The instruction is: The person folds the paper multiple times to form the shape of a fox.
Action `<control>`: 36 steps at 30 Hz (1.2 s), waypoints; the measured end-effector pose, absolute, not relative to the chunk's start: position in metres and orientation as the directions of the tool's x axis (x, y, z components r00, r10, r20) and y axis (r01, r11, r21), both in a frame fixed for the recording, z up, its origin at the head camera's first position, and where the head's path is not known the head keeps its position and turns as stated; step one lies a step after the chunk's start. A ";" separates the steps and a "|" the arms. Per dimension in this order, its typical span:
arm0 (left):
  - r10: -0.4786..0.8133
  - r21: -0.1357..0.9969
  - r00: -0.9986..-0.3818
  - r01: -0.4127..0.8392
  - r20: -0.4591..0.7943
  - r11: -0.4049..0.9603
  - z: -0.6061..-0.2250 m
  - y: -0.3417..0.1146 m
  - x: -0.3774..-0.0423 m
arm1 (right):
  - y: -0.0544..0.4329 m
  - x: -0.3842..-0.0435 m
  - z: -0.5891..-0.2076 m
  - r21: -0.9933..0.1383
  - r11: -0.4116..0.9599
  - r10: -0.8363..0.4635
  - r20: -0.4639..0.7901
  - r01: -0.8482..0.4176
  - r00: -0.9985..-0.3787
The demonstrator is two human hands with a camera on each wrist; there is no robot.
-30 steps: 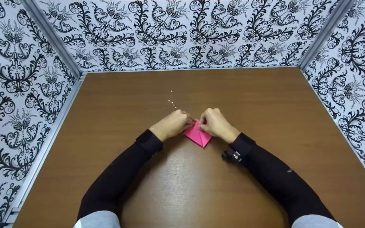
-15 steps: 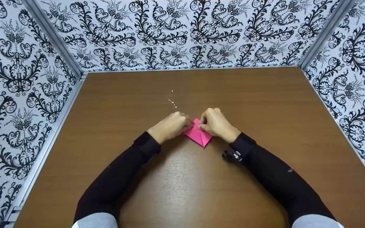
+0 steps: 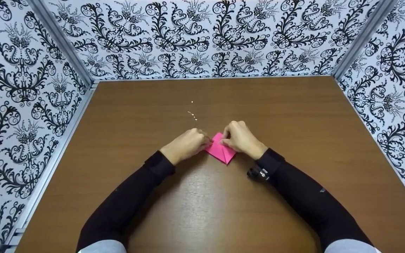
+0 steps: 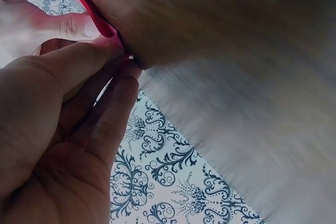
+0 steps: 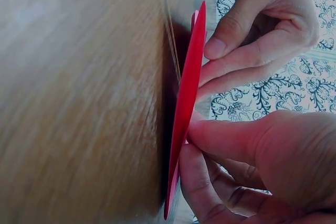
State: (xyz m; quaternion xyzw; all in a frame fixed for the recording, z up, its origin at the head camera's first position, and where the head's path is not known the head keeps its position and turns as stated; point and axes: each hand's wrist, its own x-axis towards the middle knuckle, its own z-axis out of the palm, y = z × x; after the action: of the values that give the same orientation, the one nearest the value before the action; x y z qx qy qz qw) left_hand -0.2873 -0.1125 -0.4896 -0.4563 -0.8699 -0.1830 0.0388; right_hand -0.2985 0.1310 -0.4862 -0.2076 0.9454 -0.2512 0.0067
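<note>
A small folded sheet of pink paper (image 3: 220, 151) lies at the middle of the table, a crease running to its near corner. My left hand (image 3: 188, 143) pinches its left side; in the left wrist view the thumb and fingers (image 4: 100, 124) meet at the paper edge (image 4: 107, 32). From the right, my right hand (image 3: 242, 139) pinches the sheet's right part. Seen edge-on in the right wrist view, the paper (image 5: 188, 98) shows layered folds just off or against the table. Part of the sheet is hidden beneath both hands.
Beyond the left hand, several tiny white specks (image 3: 193, 115) dot the brown wooden table (image 3: 146, 105). Patterned black-and-white walls (image 3: 202, 38) with grey metal posts enclose the back and sides. A small black device (image 3: 257, 173) sits at the right wrist.
My left hand has slid slightly left and toward me along the paper's left edge, baring more of its upper left side. The right hand and the sheet stay almost in place.
</note>
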 end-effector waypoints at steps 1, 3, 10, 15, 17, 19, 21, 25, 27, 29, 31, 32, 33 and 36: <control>0.778 0.280 -0.582 0.808 0.236 0.519 -0.490 -0.113 -0.286 | 0.131 -0.298 -0.487 -0.477 0.786 -0.399 0.096 -0.394 -0.912; 0.776 0.276 -0.586 0.805 0.234 0.525 -0.491 -0.114 -0.284 | 0.132 -0.298 -0.487 -0.476 0.784 -0.400 0.103 -0.398 -0.911; 0.767 0.278 -0.600 0.795 0.226 0.540 -0.493 -0.119 -0.276 | 0.131 -0.297 -0.486 -0.491 0.777 -0.398 0.101 -0.394 -0.912; 0.770 0.247 -0.594 0.802 0.232 0.544 -0.493 -0.124 -0.269 | 0.131 -0.297 -0.486 -0.502 0.773 -0.396 0.096 -0.388 -0.913; 0.771 0.233 -0.593 0.804 0.234 0.547 -0.493 -0.125 -0.266 | 0.131 -0.297 -0.486 -0.503 0.772 -0.398 0.097 -0.390 -0.912; 0.771 0.229 -0.593 0.804 0.234 0.549 -0.492 -0.127 -0.263 | 0.131 -0.297 -0.486 -0.504 0.770 -0.399 0.097 -0.391 -0.912; 0.772 0.225 -0.592 0.805 0.232 0.549 -0.491 -0.128 -0.260 | 0.131 -0.297 -0.487 -0.505 0.770 -0.397 0.097 -0.389 -0.913; 0.777 0.201 -0.585 0.811 0.233 0.550 -0.491 -0.130 -0.253 | 0.131 -0.297 -0.488 -0.509 0.772 -0.390 0.094 -0.381 -0.916; 0.779 0.179 -0.578 0.816 0.244 0.549 -0.491 -0.131 -0.251 | 0.131 -0.298 -0.488 -0.509 0.774 -0.385 0.092 -0.375 -0.918; 0.781 0.163 -0.572 0.820 0.251 0.548 -0.492 -0.133 -0.248 | 0.131 -0.298 -0.488 -0.507 0.778 -0.381 0.091 -0.372 -0.920; 0.782 0.155 -0.569 0.822 0.254 0.548 -0.491 -0.135 -0.245 | 0.130 -0.298 -0.487 -0.503 0.779 -0.381 0.093 -0.373 -0.920; 0.783 0.151 -0.568 0.823 0.255 0.548 -0.491 -0.135 -0.243 | 0.130 -0.298 -0.487 -0.502 0.779 -0.382 0.094 -0.375 -0.919; 0.782 0.148 -0.570 0.821 0.251 0.551 -0.490 -0.136 -0.242 | 0.130 -0.298 -0.487 -0.501 0.779 -0.383 0.095 -0.377 -0.919; 0.781 0.140 -0.575 0.817 0.242 0.559 -0.489 -0.138 -0.239 | 0.130 -0.297 -0.486 -0.500 0.780 -0.382 0.095 -0.376 -0.919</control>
State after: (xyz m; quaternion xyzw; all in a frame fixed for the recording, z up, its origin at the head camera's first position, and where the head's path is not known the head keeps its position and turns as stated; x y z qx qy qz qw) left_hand -0.2387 -0.1376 -0.4895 -0.4544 -0.8795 -0.1191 0.0761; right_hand -0.2967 0.1302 -0.4863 -0.2009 0.9434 -0.2639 0.0058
